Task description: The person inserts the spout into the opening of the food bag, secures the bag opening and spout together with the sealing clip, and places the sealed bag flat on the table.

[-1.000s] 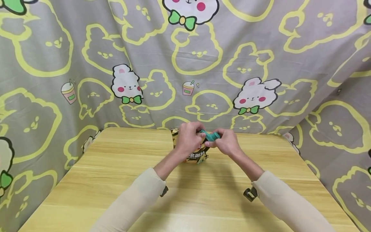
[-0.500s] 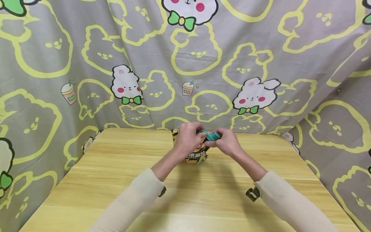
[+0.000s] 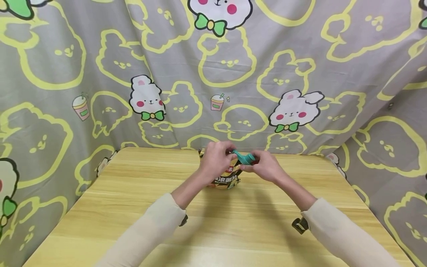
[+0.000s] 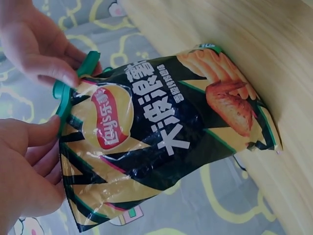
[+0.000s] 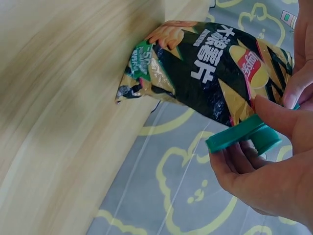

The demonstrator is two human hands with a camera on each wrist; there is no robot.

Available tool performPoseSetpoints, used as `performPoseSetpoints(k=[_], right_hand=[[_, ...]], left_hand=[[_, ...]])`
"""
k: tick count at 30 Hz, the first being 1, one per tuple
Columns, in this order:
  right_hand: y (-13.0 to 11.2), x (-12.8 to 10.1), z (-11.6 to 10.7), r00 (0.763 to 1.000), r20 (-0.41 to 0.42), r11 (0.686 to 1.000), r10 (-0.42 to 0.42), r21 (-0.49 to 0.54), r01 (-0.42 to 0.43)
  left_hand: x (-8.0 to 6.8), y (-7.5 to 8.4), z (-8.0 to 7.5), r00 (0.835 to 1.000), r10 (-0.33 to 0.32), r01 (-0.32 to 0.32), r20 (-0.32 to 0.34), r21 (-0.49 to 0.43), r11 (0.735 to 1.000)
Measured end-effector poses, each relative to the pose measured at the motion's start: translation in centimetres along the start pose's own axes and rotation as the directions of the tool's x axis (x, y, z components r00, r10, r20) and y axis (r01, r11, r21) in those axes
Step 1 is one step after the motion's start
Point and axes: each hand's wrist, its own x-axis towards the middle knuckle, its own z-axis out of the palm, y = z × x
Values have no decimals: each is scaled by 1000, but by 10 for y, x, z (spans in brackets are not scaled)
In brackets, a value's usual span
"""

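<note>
A black and gold potato chip bag [image 4: 161, 122] stands on the table with its top edge up. Along that edge lies a green bag clip [image 5: 244, 134], whose end sticks out past the bag's corner. My left hand [image 3: 215, 159] pinches the bag's top and one end of the clip between thumb and fingers. My right hand [image 3: 267, 167] holds the clip's other end, thumb on the near side and fingers curled beneath it in the right wrist view. From the head camera, the left hand covers much of the bag.
The wood-grain table [image 3: 133, 207] reaches back to a grey curtain [image 3: 186, 66] with yellow cartoon outlines. Curtain also hangs at both sides. A black wrist strap mount [image 3: 300, 225] juts from under the right sleeve.
My right hand has shifted a little right and toward me, so more of the clip and the bag's front shows. The left hand stays nearly in place.
</note>
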Motion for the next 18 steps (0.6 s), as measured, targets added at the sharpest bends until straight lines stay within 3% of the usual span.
performPoseSetpoints(k=[9,18], right_hand=[[19,-5,-6,997,51,999,51,15,-52],[31,-12,4,986,121,991,119,48,-126]], left_hand=[[-3,-4,-9,1000,-1,0,17,42,999],[-8,-4,-19,999,5,-6,35,39,999]])
